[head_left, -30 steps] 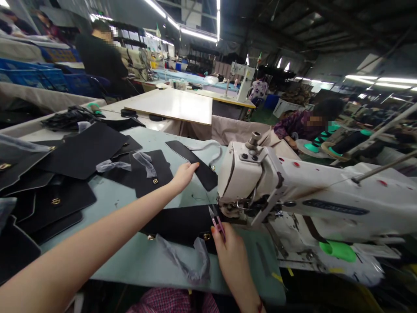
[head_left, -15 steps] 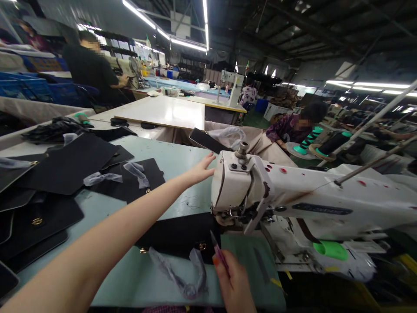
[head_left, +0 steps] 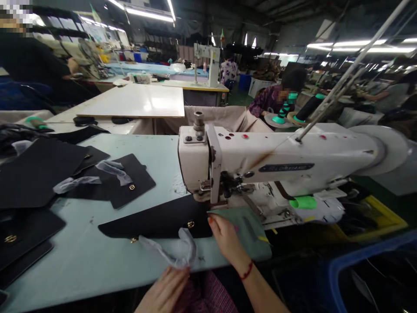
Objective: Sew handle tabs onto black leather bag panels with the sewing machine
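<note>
A long black leather piece point(head_left: 156, 221) with small gold studs lies on the pale green table point(head_left: 81, 261), its right end under the head of a white sewing machine point(head_left: 247, 161). My right hand point(head_left: 225, 238) rests on that right end just in front of the needle, fingers curled, with a pink bit of thread snips point(head_left: 236, 227) showing beside it. A crumpled clear plastic wrap point(head_left: 177, 250) lies on the piece's near edge. My left hand point(head_left: 167, 290) sits low at the table's front edge, fingers loosely extended, tips just under the wrap, holding nothing.
Several black leather pieces point(head_left: 124, 182) with gold clasps and plastic wraps cover the table's left side. A white board point(head_left: 137, 102) lies behind. A seated person point(head_left: 276, 98) works at the back right, another person at the far left. A blue crate point(head_left: 368, 269) stands at the lower right.
My left arm has drawn back from the far side of the table to the near edge. My right hand has moved forward onto the black piece. The view has swung right.
</note>
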